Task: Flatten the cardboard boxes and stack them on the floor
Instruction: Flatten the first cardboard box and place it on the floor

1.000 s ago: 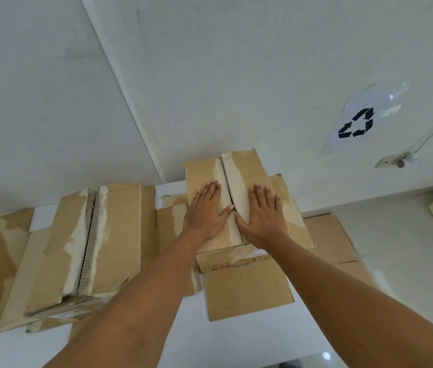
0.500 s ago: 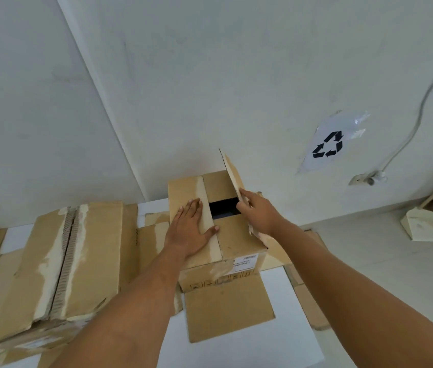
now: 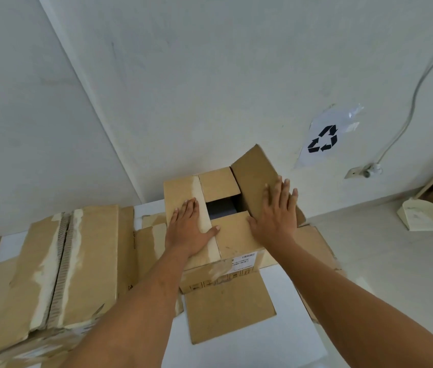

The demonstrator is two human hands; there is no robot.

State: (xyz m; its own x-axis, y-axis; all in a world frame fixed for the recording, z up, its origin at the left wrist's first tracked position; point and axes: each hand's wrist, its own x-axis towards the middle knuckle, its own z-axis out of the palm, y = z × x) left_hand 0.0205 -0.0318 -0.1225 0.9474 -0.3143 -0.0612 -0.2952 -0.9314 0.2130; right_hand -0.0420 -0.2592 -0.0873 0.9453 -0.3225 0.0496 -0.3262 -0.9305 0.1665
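Box in hand: a small cardboard box (image 3: 220, 235) stands upright at the far edge of the white counter (image 3: 250, 349), against the wall, its top partly opened to a dark gap.
Left hand: the left hand (image 3: 187, 229) lies flat, fingers spread, on the closed left top flap (image 3: 183, 192); it grips nothing.
Right hand: the right hand (image 3: 276, 216) rests open-palmed against the raised right flap (image 3: 256, 176), pushing it outward.
Other boxes: a larger taped box (image 3: 59, 272) sits to the left; flattened sheets (image 3: 313, 243) lie under and right of the small box.
Handling: likely light and stiff, creasing along the scored folds; best held at flap edges and corners, where the walls should collapse.
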